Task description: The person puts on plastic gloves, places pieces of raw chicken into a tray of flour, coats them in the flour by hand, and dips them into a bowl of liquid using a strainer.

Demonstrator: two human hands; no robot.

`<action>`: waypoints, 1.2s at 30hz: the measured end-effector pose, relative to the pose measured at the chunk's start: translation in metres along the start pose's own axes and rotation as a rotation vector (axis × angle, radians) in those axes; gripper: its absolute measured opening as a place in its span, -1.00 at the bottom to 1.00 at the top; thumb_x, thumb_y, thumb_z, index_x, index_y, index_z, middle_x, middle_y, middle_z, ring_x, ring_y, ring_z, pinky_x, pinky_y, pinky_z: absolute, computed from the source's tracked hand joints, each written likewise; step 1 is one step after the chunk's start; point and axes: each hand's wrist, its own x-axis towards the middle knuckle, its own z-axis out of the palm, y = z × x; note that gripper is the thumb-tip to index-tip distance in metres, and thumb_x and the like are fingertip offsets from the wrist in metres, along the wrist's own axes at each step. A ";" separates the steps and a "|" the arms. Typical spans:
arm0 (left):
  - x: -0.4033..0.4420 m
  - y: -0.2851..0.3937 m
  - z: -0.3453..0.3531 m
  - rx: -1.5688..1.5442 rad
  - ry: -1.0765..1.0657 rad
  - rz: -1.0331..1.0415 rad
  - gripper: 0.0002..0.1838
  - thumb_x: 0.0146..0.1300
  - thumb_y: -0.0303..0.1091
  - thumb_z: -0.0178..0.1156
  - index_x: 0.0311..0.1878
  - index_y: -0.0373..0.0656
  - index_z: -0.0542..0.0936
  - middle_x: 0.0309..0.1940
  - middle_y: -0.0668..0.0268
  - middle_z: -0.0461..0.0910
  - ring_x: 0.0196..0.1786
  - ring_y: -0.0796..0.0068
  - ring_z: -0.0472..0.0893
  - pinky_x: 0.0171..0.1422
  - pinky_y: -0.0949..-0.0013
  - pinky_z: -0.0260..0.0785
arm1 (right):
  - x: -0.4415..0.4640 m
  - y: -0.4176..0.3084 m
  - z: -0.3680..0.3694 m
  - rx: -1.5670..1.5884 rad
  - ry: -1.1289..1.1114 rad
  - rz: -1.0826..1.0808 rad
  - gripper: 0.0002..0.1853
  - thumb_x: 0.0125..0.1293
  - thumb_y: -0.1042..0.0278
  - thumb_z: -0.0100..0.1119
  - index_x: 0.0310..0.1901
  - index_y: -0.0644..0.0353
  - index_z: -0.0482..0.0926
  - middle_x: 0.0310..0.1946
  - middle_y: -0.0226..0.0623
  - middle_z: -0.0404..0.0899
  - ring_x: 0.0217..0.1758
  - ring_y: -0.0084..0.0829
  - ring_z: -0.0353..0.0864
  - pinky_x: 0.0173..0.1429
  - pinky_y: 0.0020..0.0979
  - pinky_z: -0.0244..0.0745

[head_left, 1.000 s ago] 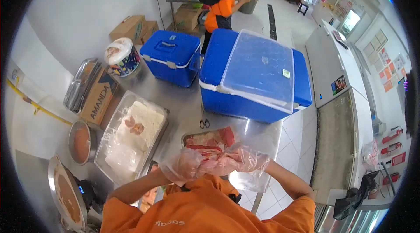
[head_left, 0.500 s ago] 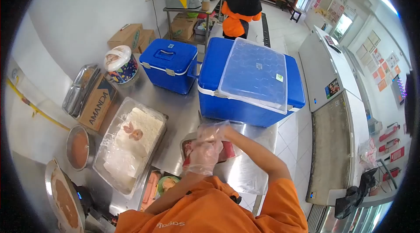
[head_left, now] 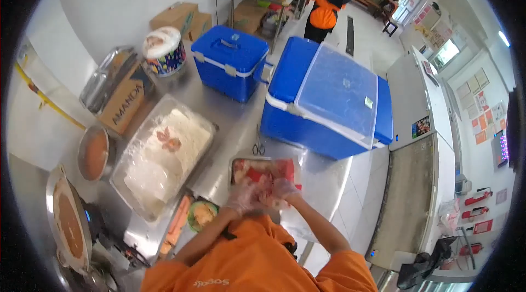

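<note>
Both hands are low over a metal tray (head_left: 234,174) of raw meat (head_left: 262,168) at the front of the steel table. My left hand (head_left: 245,196), in a clear plastic glove, is closed at the near left side of a pinkish piece of meat. On the other side my right hand (head_left: 285,189), also in what looks like a clear glove, curls against the same meat. Red plastic packaging (head_left: 286,168) lies at the tray's right end. Fingertips are partly hidden and blurred. Scissors (head_left: 258,150) rest just beyond the tray.
A clear tub of flour (head_left: 189,152) with two meat pieces stands left, near a bowl of reddish liquid (head_left: 96,155) and a wide pan (head_left: 70,226). Blue coolers (head_left: 230,64) (head_left: 312,122) stand behind. A person in orange (head_left: 324,9) is farther back.
My right hand has left the left glove's cuff. Both hands have come down onto the meat, and the scissors and tray show more. The camera view has shifted and tilted.
</note>
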 end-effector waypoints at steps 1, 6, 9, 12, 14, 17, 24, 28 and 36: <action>-0.005 -0.016 0.018 -0.066 0.101 -0.080 -0.04 -0.05 0.09 0.46 0.39 -0.17 0.33 0.36 0.03 0.29 0.37 -0.08 0.31 0.44 0.08 0.24 | -0.003 0.002 0.020 -0.036 0.025 0.029 -0.75 0.16 0.19 0.11 -0.43 0.24 0.50 -0.43 -0.20 0.50 -0.32 -0.17 0.54 -0.16 -0.13 0.50; -0.007 -0.067 0.076 0.059 0.086 -0.206 -0.07 0.18 -0.08 0.29 0.50 -0.18 0.03 0.36 0.02 0.33 0.28 -0.13 0.43 0.35 0.09 0.32 | 0.010 0.010 0.073 0.058 0.288 0.007 -0.67 0.13 0.18 0.16 -0.21 0.28 0.51 -0.17 -0.10 0.52 -0.06 -0.03 0.53 0.07 -0.04 0.42; 0.004 -0.108 0.113 0.152 0.061 -0.240 -0.07 0.27 -0.21 0.13 0.56 -0.15 -0.20 0.27 -0.11 0.40 0.10 -0.13 0.58 0.13 0.07 0.52 | 0.005 -0.039 -0.019 -0.090 0.420 -0.086 -0.57 0.09 0.16 0.19 -0.05 0.26 0.50 -0.01 -0.03 0.49 0.06 0.04 0.49 0.17 0.05 0.34; 0.008 -0.140 0.125 0.051 0.049 -0.171 -0.16 0.31 -0.34 0.06 0.56 -0.13 -0.15 0.20 -0.14 0.46 0.03 -0.11 0.62 0.09 0.09 0.54 | 0.011 -0.026 -0.041 -0.161 0.384 -0.285 -0.58 0.19 0.17 0.14 0.04 0.22 0.52 0.11 0.06 0.45 0.17 0.14 0.44 0.34 0.16 0.18; 0.013 -0.169 0.138 0.028 0.059 -0.071 -0.19 0.31 -0.38 0.06 0.56 -0.08 -0.08 0.18 -0.16 0.47 0.04 -0.09 0.62 0.10 0.10 0.54 | 0.018 -0.018 -0.048 -0.158 0.172 -0.312 -0.60 0.23 0.17 0.11 0.05 0.19 0.55 0.15 0.08 0.45 0.24 0.15 0.40 0.41 0.20 0.12; 0.011 -0.121 0.059 -0.037 -0.234 -0.197 -0.31 0.34 -0.22 -0.08 0.52 -0.15 0.07 0.34 -0.19 0.30 0.29 -0.02 0.44 0.37 0.07 0.30 | 0.026 -0.016 -0.054 -0.212 -0.139 -0.285 -0.62 0.22 0.16 0.12 0.02 0.15 0.57 0.11 0.00 0.50 0.29 0.06 0.37 0.41 0.21 0.11; 0.005 -0.094 0.088 -0.318 0.424 -0.219 -0.14 0.21 -0.45 0.02 0.57 -0.20 -0.10 0.53 -0.14 -0.03 0.58 0.00 0.00 0.61 0.14 -0.02 | 0.024 -0.035 -0.059 -0.165 0.383 -0.510 -0.69 0.22 0.24 0.10 -0.02 0.08 0.61 0.01 -0.17 0.56 0.26 -0.02 0.37 0.47 0.11 0.07; 0.020 -0.102 0.084 -0.312 0.244 -0.306 0.08 0.11 -0.58 0.18 0.57 -0.12 -0.31 0.50 -0.18 -0.02 0.44 -0.10 0.26 0.48 0.11 0.25 | 0.037 -0.017 -0.034 -0.150 0.445 -0.570 -0.61 0.11 0.18 0.19 -0.03 0.17 0.59 0.03 -0.12 0.53 0.28 0.03 0.36 0.44 0.20 0.08; 0.019 -0.111 0.061 -0.057 -0.058 -0.120 -0.06 0.17 -0.62 -0.05 0.53 -0.35 -0.36 0.49 -0.28 -0.06 0.42 -0.07 0.32 0.43 0.15 0.30 | 0.030 0.000 -0.021 -0.244 0.299 -0.420 -0.51 0.05 0.18 0.27 0.04 0.20 0.59 0.04 -0.10 0.55 0.26 -0.02 0.40 0.45 0.08 0.11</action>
